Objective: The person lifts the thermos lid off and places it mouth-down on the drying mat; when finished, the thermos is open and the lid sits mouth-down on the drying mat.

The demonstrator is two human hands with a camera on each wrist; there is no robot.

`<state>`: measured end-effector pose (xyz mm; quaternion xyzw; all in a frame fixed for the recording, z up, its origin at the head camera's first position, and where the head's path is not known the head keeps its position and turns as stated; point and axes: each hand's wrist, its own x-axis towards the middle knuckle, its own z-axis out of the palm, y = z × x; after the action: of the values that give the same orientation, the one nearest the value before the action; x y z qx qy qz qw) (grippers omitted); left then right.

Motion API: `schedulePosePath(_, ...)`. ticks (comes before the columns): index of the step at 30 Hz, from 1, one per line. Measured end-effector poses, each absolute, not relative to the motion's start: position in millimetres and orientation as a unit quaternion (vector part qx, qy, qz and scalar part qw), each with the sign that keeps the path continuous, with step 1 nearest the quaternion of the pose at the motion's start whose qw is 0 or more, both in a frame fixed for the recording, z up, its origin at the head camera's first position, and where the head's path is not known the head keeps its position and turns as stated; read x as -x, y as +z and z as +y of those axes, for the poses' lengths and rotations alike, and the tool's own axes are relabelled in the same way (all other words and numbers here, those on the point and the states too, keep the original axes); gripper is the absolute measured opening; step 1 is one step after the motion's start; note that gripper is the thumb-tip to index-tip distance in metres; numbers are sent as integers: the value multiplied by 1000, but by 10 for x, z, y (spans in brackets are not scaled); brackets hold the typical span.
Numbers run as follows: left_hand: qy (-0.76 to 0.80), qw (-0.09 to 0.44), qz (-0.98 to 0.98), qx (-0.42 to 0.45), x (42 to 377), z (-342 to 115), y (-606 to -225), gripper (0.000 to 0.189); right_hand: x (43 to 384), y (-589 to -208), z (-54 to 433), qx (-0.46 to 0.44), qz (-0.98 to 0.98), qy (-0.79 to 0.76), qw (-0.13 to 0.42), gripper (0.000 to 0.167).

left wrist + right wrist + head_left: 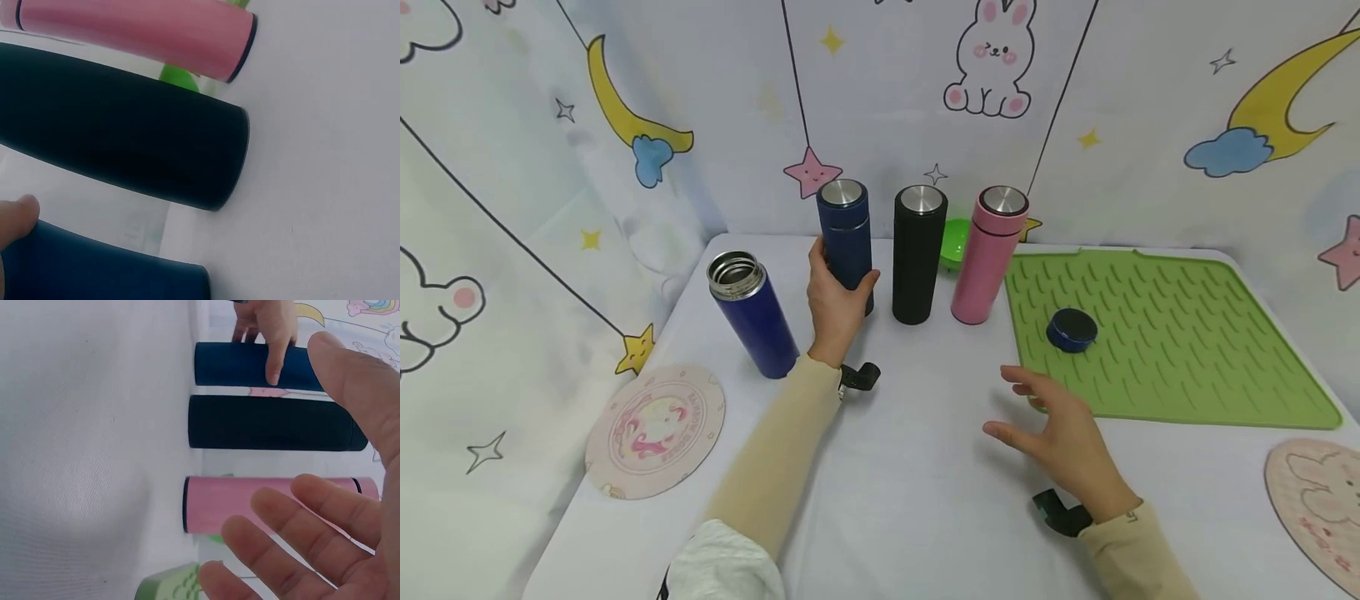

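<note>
My left hand grips a dark blue thermos around its lower half, thumb on the right side and fingers on the left. That thermos is upright with its steel-topped lid on. Just right of it stand a black thermos and a pink thermos, both lidded. A lidless blue thermos stands to the left, its steel mouth showing. My right hand hovers over the white table with fingers spread and holds nothing. Near its fingertips, a small dark blue lid lies on a green mat.
A bright green bowl is partly hidden behind the black and pink thermoses. One round pink placemat lies at the table's left edge, another placemat at the right. A cartoon-printed curtain hangs close behind the table.
</note>
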<state>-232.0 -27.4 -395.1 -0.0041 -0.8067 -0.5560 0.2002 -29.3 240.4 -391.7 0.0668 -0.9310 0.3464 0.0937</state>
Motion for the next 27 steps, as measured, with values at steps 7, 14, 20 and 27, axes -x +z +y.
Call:
schedulePosePath(7,-547,198,-814,3,2214,-365,-3986,87,272,-3911,2361,-73,-932,343,91,74)
schedulePosePath(14,-545,177,-819,22,1872,-469,-3966,89,277,-3874,2371,-81,-934,330,108,75)
schedulePosePath(20,-538,164,-825,53,1591,-513,-3968,87,281,-3830,2355,-98,-929,338,116,73)
schedulePosePath(27,-534,138,-829,90,1241,-532,-3836,86,298,-3709,2282,-137,-927,320,137,74)
